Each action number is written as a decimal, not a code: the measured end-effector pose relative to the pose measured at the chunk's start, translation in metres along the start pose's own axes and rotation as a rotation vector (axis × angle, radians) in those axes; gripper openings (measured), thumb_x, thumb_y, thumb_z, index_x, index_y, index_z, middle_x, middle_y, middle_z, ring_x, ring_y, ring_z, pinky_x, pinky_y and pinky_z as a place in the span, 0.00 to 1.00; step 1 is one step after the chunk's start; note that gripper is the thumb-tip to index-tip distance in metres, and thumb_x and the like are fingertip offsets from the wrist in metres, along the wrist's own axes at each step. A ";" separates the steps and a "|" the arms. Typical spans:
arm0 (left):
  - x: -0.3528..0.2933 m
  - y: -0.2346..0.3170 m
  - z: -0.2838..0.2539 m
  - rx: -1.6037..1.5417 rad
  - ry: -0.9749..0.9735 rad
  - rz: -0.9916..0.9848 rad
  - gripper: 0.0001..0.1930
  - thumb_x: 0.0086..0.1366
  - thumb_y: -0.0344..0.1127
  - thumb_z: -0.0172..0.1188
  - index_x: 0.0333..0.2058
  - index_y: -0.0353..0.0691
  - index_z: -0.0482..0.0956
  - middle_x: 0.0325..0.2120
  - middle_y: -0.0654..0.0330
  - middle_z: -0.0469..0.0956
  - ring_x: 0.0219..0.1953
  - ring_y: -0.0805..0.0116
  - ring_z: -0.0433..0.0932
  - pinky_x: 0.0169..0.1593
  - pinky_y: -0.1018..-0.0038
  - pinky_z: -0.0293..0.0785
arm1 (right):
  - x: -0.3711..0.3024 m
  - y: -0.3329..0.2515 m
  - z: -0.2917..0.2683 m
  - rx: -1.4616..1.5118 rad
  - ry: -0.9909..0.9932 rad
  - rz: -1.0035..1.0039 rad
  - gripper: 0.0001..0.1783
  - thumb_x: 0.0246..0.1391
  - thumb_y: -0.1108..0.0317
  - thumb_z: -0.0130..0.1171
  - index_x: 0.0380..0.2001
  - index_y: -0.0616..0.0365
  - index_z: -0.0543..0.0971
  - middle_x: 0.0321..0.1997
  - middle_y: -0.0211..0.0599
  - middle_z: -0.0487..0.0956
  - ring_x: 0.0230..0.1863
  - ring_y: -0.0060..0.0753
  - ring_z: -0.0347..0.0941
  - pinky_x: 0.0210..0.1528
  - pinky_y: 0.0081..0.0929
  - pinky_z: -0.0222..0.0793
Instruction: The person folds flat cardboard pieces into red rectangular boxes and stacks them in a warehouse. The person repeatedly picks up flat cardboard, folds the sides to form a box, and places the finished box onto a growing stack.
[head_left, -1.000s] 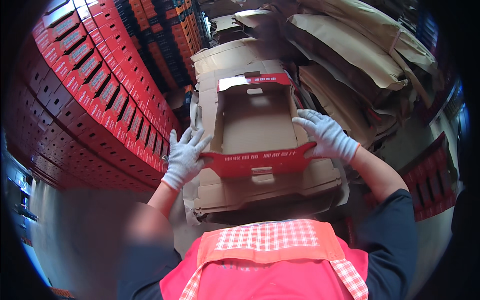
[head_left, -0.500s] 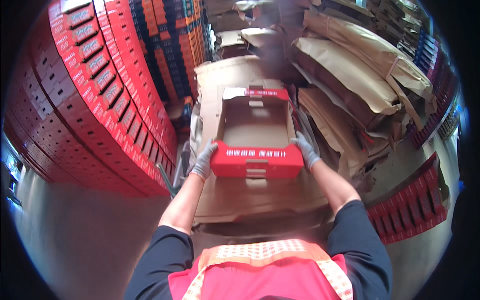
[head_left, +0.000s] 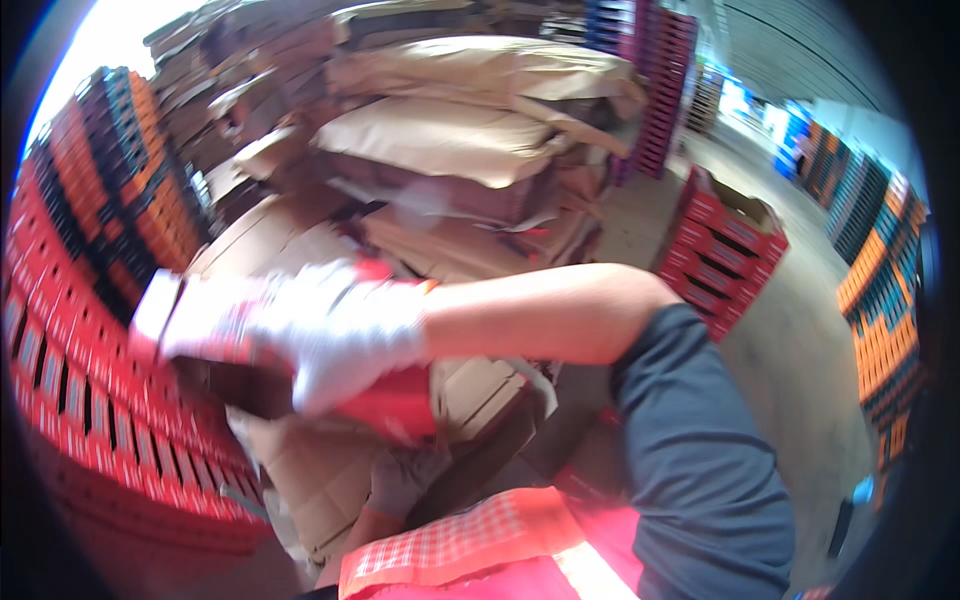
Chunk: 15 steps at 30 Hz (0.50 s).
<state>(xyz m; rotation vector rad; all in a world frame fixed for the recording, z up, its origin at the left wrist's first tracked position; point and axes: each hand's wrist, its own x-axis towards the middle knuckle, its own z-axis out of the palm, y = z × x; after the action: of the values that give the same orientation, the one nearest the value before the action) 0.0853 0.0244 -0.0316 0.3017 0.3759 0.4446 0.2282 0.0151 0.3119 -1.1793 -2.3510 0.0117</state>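
Note:
A red cardboard tray (head_left: 392,402) is tipped and turned in front of me, smeared by motion. My right hand (head_left: 350,325), in a pale glove, reaches across to the left and grips the tray's upper side; its fingers are blurred. Lower down, my left hand (head_left: 408,478), gloved too, is at the tray's near corner with its fingers closed against it, partly in shadow. Beneath the tray lies a stack of flat brown cardboard (head_left: 300,470). My right forearm hides part of the tray and of the stack.
Stacked red trays (head_left: 110,400) form a wall at the left, with orange and black crates (head_left: 120,165) behind. Paper-wrapped cardboard bundles (head_left: 440,140) are piled ahead. A short stack of red trays (head_left: 722,250) stands on the floor at right; orange crates (head_left: 880,330) are farther right.
The view has swung right. The tray, earlier level and held at both sides, is now tipped and turned. My right hand has crossed left over it; my left hand has come nearer my body.

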 end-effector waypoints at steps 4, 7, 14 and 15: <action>-0.054 0.029 0.054 1.316 -0.035 0.462 0.35 0.61 0.52 0.61 0.60 0.33 0.69 0.59 0.46 0.71 0.61 0.48 0.70 0.66 0.59 0.63 | 0.008 0.015 0.027 0.008 0.058 0.131 0.24 0.44 0.56 0.65 0.45 0.54 0.79 0.42 0.50 0.81 0.41 0.55 0.79 0.46 0.46 0.74; -0.099 0.081 0.133 2.187 -0.085 1.632 0.46 0.57 0.65 0.59 0.61 0.29 0.65 0.60 0.38 0.67 0.64 0.31 0.62 0.67 0.39 0.50 | 0.014 0.047 0.041 0.054 0.506 0.428 0.21 0.49 0.53 0.65 0.39 0.59 0.79 0.38 0.52 0.82 0.37 0.53 0.80 0.41 0.43 0.75; -0.034 0.175 0.246 2.309 -0.058 1.008 0.40 0.38 0.65 0.72 0.39 0.34 0.75 0.35 0.49 0.76 0.40 0.48 0.76 0.46 0.55 0.70 | -0.005 0.059 0.028 -0.364 0.324 0.359 0.24 0.48 0.55 0.62 0.39 0.65 0.74 0.32 0.53 0.81 0.34 0.54 0.81 0.36 0.45 0.76; -0.029 0.179 0.248 2.432 -0.036 1.032 0.38 0.38 0.63 0.73 0.38 0.35 0.75 0.34 0.50 0.77 0.38 0.49 0.77 0.44 0.57 0.72 | -0.010 0.061 0.021 -0.386 0.339 0.359 0.23 0.50 0.54 0.62 0.39 0.64 0.75 0.31 0.53 0.81 0.32 0.54 0.81 0.35 0.46 0.76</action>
<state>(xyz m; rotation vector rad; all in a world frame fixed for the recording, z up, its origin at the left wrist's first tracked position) 0.0997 0.1156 0.2611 2.9560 0.5320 0.7616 0.2692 0.0497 0.2752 -1.6282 -1.8696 -0.4977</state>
